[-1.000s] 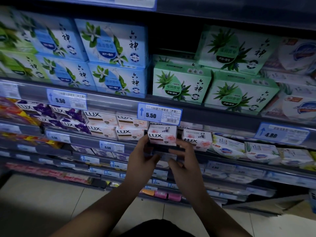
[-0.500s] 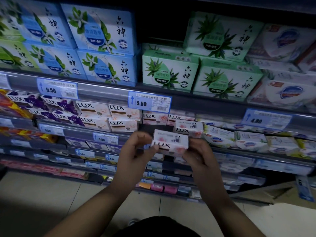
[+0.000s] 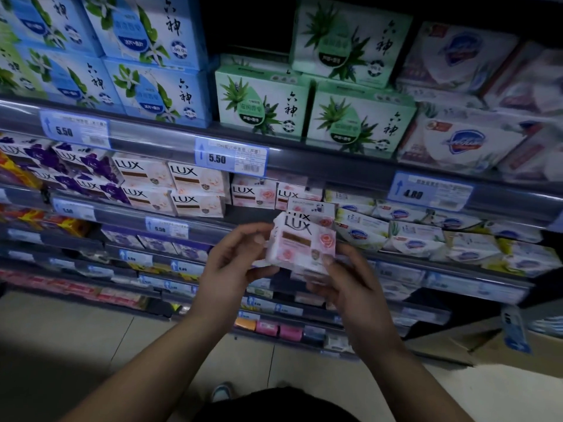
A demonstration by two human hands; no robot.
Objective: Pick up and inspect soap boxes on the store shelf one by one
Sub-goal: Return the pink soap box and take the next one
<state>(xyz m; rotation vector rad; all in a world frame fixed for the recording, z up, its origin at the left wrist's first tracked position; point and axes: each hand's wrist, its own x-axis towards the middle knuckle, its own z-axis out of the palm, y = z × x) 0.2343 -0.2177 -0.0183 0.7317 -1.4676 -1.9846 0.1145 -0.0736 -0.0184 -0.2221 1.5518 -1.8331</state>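
A pink and white LUX soap box (image 3: 300, 242) with rose prints is held in front of the shelf, its front face turned toward me. My left hand (image 3: 234, 266) grips its left end with thumb and fingers. My right hand (image 3: 350, 287) holds its right lower edge from below. Right behind it another pink LUX box (image 3: 316, 213) sits at the shelf front, and more pink LUX boxes (image 3: 254, 193) stand further back on the same shelf.
Cream LUX boxes (image 3: 195, 184) and purple LUX boxes (image 3: 82, 166) fill the shelf to the left. White wrapped soaps (image 3: 414, 239) lie to the right. Blue boxes (image 3: 158, 89) and green boxes (image 3: 359, 123) stand on the shelf above. A cardboard box (image 3: 457, 345) sits on the floor at right.
Both hands lifted the pink LUX box off the shelf and drew it toward me, turning it so its front face shows. The view has moved closer to the shelf.
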